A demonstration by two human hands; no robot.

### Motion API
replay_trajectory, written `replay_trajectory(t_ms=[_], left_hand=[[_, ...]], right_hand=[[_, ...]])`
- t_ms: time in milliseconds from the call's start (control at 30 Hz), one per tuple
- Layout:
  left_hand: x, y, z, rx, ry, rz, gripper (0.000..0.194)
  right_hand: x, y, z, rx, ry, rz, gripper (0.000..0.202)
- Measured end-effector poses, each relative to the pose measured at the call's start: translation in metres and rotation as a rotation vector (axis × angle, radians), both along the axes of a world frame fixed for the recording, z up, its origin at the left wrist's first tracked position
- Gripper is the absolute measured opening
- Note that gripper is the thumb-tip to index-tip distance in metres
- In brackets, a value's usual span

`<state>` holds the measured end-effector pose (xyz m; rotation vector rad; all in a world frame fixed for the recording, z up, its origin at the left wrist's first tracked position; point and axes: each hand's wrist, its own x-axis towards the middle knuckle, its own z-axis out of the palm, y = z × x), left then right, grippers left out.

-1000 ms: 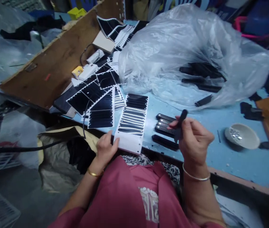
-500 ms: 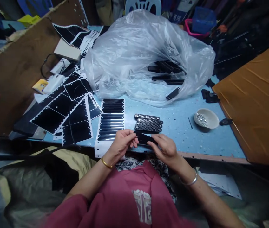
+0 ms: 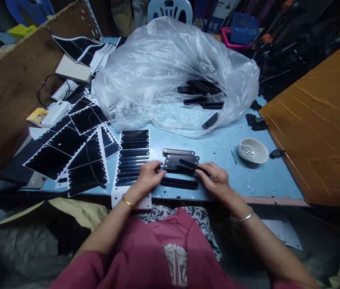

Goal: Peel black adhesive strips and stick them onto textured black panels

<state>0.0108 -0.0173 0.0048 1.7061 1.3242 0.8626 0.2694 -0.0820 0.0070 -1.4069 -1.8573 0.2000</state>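
My right hand (image 3: 216,178) pinches one end of a narrow black strip (image 3: 188,163). The strip's free end points left, over a small stack of black textured flat bars (image 3: 176,160) with rounded ends. At the left end of that stack is my left hand (image 3: 148,176), thumb and forefinger apart and no object visible between them. Whether its fingertips touch the bars is unclear. Nearer the table edge, between my hands, lies a smooth black bar (image 3: 179,183). Beside my left hand is a white sheet (image 3: 117,188) carrying rows of black rounded stickers (image 3: 134,152).
A large clear plastic bag (image 3: 158,68) with black parts (image 3: 203,90) inside covers the back. To the right stand a white bowl (image 3: 257,150) of small metal pieces and a brown taped box (image 3: 317,120). More black sticker sheets (image 3: 79,156) lie loosely at left.
My left hand has come off the black strip and moved left, its fingers parting. My right hand now holds the strip alone, over the stack. The smooth bar now shows uncovered below.
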Motion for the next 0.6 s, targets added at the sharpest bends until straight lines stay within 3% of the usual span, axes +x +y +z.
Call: replay_trajectory(t_ms=[167, 400, 600], left_hand=[[0.004, -0.001, -0.009, -0.024, -0.045, -0.083, 0.017], [0.0, -0.006, -0.008, -0.105, -0.148, -0.06, 0.032], [0.001, -0.006, -0.011, -0.202, -0.189, -0.06, 0.026]], right_hand=[[-0.004, -0.003, -0.008, -0.034, 0.001, 0.042, 0.015], [-0.008, -0.005, -0.005, -0.05, -0.027, 0.111, 0.015], [-0.02, 0.005, -0.01, -0.033, -0.07, 0.186, 0.016]])
